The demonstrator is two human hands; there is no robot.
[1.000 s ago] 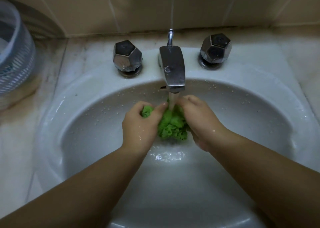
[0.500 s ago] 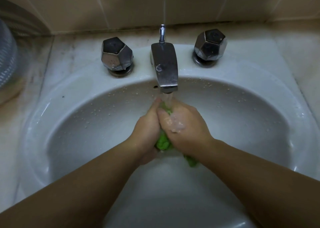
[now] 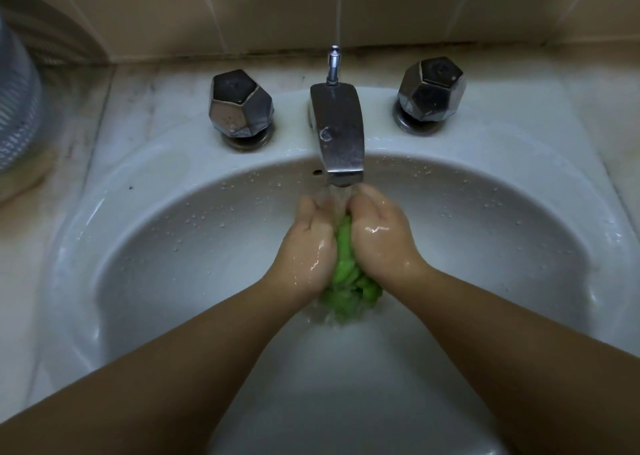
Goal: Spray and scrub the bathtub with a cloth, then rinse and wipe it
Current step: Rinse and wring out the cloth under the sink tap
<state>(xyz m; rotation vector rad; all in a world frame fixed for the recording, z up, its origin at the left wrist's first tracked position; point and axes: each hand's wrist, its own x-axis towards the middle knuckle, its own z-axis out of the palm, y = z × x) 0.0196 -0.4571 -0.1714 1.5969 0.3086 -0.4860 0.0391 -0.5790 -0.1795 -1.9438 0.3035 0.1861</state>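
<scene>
Your left hand [image 3: 309, 247] and right hand [image 3: 381, 240] are both curled tight around the green cloth [image 3: 348, 281], squeezing it between them in the sink [image 3: 173, 247], just under the spout [image 3: 341, 139]. Water runs from the spout onto your knuckles and the cloth, and the bunched lower end of the cloth hangs out below your palms, dripping into the basin. Droplets dot the basin's back wall. Two faceted knobs [image 3: 240, 105] [image 3: 430, 89] stand on the sink's back edge, either side of the spout. A pale ribbed container [image 3: 17, 108] sits on the surface at the far left; I cannot tell what it holds.
</scene>
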